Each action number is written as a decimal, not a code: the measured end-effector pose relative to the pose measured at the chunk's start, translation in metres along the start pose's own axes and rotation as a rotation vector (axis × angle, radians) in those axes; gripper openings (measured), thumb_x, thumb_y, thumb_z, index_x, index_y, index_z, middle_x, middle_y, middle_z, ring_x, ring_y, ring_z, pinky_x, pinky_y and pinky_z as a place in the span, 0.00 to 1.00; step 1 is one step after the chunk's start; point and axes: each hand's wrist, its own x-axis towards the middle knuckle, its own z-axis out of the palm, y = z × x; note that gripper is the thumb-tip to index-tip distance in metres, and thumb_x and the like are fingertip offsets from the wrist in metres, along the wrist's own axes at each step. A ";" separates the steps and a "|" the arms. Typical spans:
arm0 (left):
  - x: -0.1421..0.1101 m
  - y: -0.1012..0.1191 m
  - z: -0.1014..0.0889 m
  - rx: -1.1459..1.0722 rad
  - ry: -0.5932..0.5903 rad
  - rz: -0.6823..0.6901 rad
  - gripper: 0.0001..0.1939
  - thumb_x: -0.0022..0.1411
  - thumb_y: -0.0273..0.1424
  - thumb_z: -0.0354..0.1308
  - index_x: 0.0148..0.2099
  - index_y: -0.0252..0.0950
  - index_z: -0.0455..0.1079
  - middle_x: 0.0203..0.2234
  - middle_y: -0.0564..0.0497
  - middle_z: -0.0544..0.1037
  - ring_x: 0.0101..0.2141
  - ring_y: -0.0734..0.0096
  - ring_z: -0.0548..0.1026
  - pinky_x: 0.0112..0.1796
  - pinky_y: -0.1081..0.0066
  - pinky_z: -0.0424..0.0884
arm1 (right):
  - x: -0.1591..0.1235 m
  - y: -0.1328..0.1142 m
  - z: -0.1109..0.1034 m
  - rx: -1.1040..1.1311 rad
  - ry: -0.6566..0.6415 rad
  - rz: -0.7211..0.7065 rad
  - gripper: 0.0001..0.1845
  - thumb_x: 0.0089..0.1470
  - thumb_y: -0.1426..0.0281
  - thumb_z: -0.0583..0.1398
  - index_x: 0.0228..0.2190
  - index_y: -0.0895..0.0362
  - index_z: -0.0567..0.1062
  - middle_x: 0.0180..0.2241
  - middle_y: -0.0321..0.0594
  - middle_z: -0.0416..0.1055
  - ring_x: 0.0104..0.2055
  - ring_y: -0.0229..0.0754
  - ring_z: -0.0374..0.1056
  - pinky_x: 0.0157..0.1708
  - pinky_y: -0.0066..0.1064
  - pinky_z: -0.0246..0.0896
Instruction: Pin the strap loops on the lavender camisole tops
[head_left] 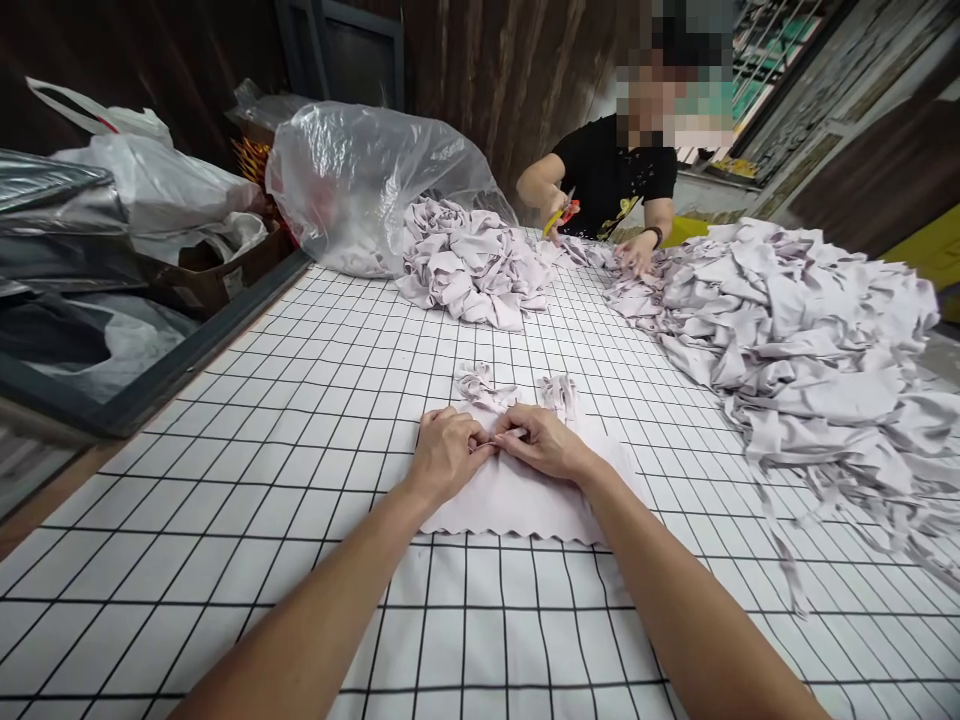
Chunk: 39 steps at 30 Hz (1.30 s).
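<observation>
The person's left hand (pixel 444 452) and right hand (pixel 541 441) meet over a pale lilac cloth (pixel 517 500) lying flat on the gridded table (pixel 300 420), near the middle. Both sets of fingers are pinched together on the cloth's far edge, where two ruffled straps stick out. To the right sprawls a big heap of the same fabric (pixel 810 340); a smaller pile (pixel 472 265) lies farther off, spilling from a clear plastic bag (pixel 352 180). At the far side another person cuts fabric with scissors (pixel 561 213).
</observation>
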 end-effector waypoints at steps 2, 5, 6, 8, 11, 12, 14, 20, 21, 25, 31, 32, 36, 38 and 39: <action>0.000 0.000 0.000 -0.004 0.002 0.012 0.04 0.57 0.31 0.63 0.29 0.39 0.73 0.24 0.54 0.76 0.35 0.65 0.71 0.46 0.59 0.61 | 0.000 0.000 -0.002 0.003 -0.024 0.012 0.05 0.57 0.71 0.58 0.33 0.56 0.75 0.32 0.39 0.74 0.33 0.38 0.67 0.35 0.30 0.61; 0.000 0.001 0.000 0.005 0.006 0.042 0.05 0.57 0.30 0.63 0.28 0.39 0.72 0.23 0.54 0.75 0.33 0.65 0.71 0.46 0.59 0.61 | 0.000 -0.001 -0.004 0.009 -0.054 0.014 0.06 0.58 0.71 0.58 0.35 0.56 0.76 0.32 0.38 0.74 0.34 0.38 0.67 0.35 0.30 0.61; 0.000 0.001 0.000 0.012 0.009 0.055 0.05 0.57 0.30 0.62 0.28 0.38 0.72 0.23 0.54 0.75 0.33 0.66 0.71 0.46 0.59 0.61 | -0.001 -0.002 -0.005 0.006 -0.056 0.007 0.06 0.57 0.72 0.58 0.34 0.56 0.76 0.32 0.38 0.74 0.34 0.38 0.67 0.36 0.31 0.61; -0.001 0.002 0.001 0.031 0.023 0.078 0.06 0.57 0.30 0.62 0.27 0.38 0.71 0.22 0.54 0.75 0.31 0.66 0.71 0.46 0.59 0.61 | -0.001 -0.005 -0.006 0.007 -0.034 0.001 0.06 0.57 0.72 0.58 0.34 0.56 0.76 0.31 0.38 0.74 0.34 0.38 0.67 0.37 0.31 0.61; -0.001 0.002 0.002 0.058 0.048 0.104 0.07 0.57 0.29 0.60 0.26 0.37 0.70 0.21 0.54 0.74 0.30 0.67 0.70 0.45 0.59 0.62 | -0.001 -0.010 -0.004 0.093 0.026 0.045 0.06 0.59 0.70 0.56 0.33 0.56 0.74 0.33 0.39 0.73 0.35 0.38 0.67 0.36 0.31 0.61; -0.001 0.002 0.003 0.064 0.054 0.107 0.08 0.56 0.29 0.60 0.25 0.37 0.69 0.20 0.54 0.74 0.30 0.67 0.70 0.45 0.59 0.62 | -0.001 -0.012 -0.002 0.119 0.031 0.059 0.07 0.60 0.70 0.56 0.33 0.56 0.74 0.33 0.39 0.73 0.35 0.38 0.67 0.36 0.31 0.61; -0.001 0.003 0.003 0.071 0.063 0.103 0.08 0.55 0.28 0.61 0.24 0.37 0.68 0.20 0.54 0.73 0.29 0.67 0.70 0.45 0.59 0.62 | -0.001 -0.014 0.000 0.119 0.016 0.066 0.06 0.59 0.70 0.57 0.33 0.56 0.73 0.33 0.39 0.72 0.36 0.39 0.66 0.37 0.31 0.62; -0.001 0.005 0.002 0.051 0.064 0.074 0.07 0.53 0.27 0.61 0.24 0.37 0.69 0.20 0.54 0.74 0.29 0.68 0.70 0.47 0.59 0.62 | -0.001 -0.012 -0.004 -0.011 -0.031 0.000 0.04 0.57 0.73 0.57 0.33 0.55 0.73 0.32 0.39 0.72 0.39 0.42 0.64 0.41 0.35 0.61; -0.001 0.005 0.001 0.048 0.065 0.074 0.07 0.53 0.27 0.61 0.24 0.37 0.70 0.20 0.54 0.74 0.29 0.68 0.70 0.47 0.59 0.62 | -0.001 -0.011 -0.005 -0.021 -0.041 -0.009 0.04 0.57 0.73 0.57 0.33 0.55 0.73 0.32 0.39 0.72 0.39 0.42 0.64 0.41 0.35 0.61; -0.001 0.004 0.002 0.041 0.073 0.080 0.07 0.53 0.27 0.63 0.25 0.37 0.70 0.20 0.55 0.75 0.29 0.68 0.70 0.47 0.59 0.61 | -0.003 -0.008 -0.008 0.029 -0.065 0.044 0.04 0.58 0.71 0.57 0.33 0.56 0.73 0.33 0.39 0.72 0.35 0.39 0.65 0.36 0.32 0.61; -0.001 0.003 0.004 0.064 0.085 0.101 0.07 0.54 0.27 0.61 0.24 0.37 0.69 0.20 0.54 0.74 0.29 0.68 0.69 0.45 0.59 0.62 | -0.003 -0.011 0.001 0.177 -0.002 0.124 0.05 0.60 0.68 0.56 0.34 0.56 0.71 0.30 0.37 0.69 0.30 0.35 0.62 0.29 0.28 0.58; -0.001 0.003 0.005 0.064 0.087 0.099 0.07 0.54 0.27 0.61 0.24 0.37 0.69 0.20 0.54 0.74 0.29 0.67 0.70 0.45 0.59 0.62 | -0.003 -0.011 0.001 0.153 -0.003 0.111 0.05 0.60 0.68 0.57 0.34 0.56 0.72 0.32 0.37 0.70 0.31 0.36 0.63 0.31 0.29 0.59; -0.001 0.003 0.005 0.053 0.087 0.094 0.07 0.54 0.27 0.61 0.25 0.37 0.69 0.20 0.53 0.75 0.29 0.67 0.70 0.46 0.58 0.61 | -0.003 -0.012 -0.001 0.067 -0.008 0.051 0.04 0.59 0.70 0.58 0.34 0.56 0.73 0.33 0.39 0.69 0.35 0.37 0.64 0.36 0.31 0.61; -0.001 0.003 0.005 0.048 0.088 0.097 0.07 0.54 0.27 0.61 0.25 0.36 0.69 0.20 0.53 0.75 0.29 0.67 0.70 0.46 0.58 0.61 | -0.003 -0.012 -0.002 0.048 -0.014 0.033 0.04 0.59 0.70 0.58 0.34 0.56 0.73 0.33 0.38 0.68 0.35 0.38 0.64 0.36 0.31 0.61; -0.001 0.003 0.005 0.047 0.089 0.098 0.07 0.53 0.27 0.61 0.24 0.36 0.69 0.20 0.54 0.75 0.29 0.68 0.70 0.46 0.58 0.61 | -0.003 -0.013 -0.003 0.042 -0.017 0.026 0.05 0.60 0.70 0.58 0.34 0.56 0.73 0.33 0.38 0.69 0.35 0.38 0.64 0.37 0.32 0.61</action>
